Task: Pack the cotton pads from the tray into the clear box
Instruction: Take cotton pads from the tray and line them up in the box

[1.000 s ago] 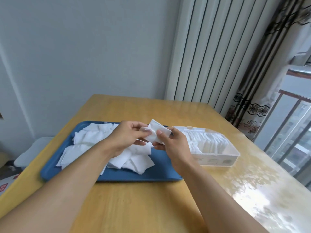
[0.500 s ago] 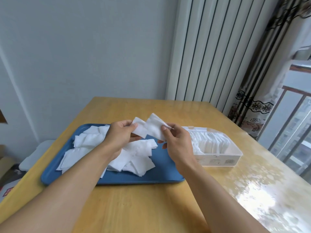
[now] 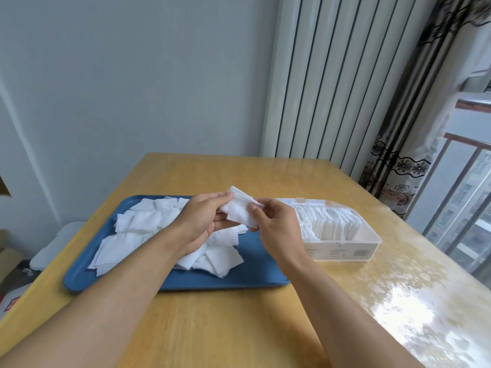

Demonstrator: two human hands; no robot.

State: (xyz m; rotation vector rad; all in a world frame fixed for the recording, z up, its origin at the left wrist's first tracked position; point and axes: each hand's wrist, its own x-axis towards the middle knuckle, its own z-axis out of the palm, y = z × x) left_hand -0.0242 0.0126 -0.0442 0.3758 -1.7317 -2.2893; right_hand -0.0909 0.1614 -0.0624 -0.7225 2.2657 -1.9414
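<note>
pads [image 3: 240,211] pinched between both hands' fingers [image 3: 253,207] above tray [image 3: 249,274].

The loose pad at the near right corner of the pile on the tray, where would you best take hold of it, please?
Pinch the loose pad by its free near-right corner, coming from the right with the right hand. It lies flat on the blue tray with that corner clear of the pile.
</note>
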